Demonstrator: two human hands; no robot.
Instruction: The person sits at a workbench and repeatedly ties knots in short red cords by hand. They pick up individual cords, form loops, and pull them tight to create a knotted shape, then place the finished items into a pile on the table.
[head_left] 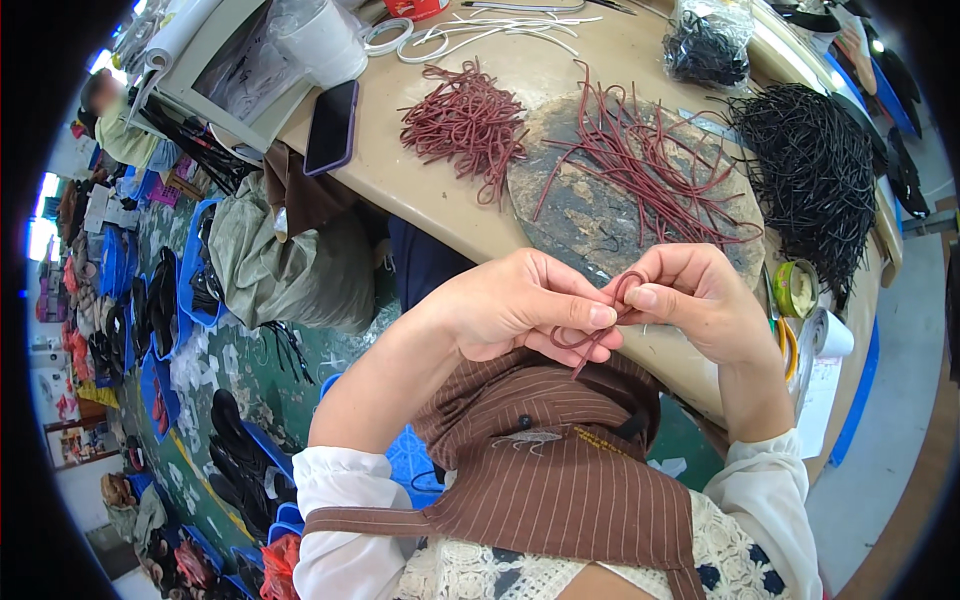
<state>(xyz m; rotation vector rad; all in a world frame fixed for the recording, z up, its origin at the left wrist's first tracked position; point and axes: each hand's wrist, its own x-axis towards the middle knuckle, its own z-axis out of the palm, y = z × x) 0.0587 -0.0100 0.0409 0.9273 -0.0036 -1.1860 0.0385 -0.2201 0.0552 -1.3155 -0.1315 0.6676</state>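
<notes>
Between my two hands, just in front of the table's near edge, a thin dark-red cord (570,340) is looped into a small bow-like shape. My left hand (520,305) pinches it between thumb and fingers. On the other side, my right hand (690,300) grips the upper loop the same way. Beyond my hands a worn round board (555,215) bears loose dark-red cords (650,170). To its left lies a tangled heap of looped dark-red cords (465,125). Exactly how the held cord is crossed is hidden by my fingertips.
A large pile of black cords (805,170) lies at the right, near a tape roll (795,288) and yellow-handled scissors (788,350). A phone (332,127) rests at the table's left edge. White cords (490,35) lie at the back. Blue bins stand on the left floor.
</notes>
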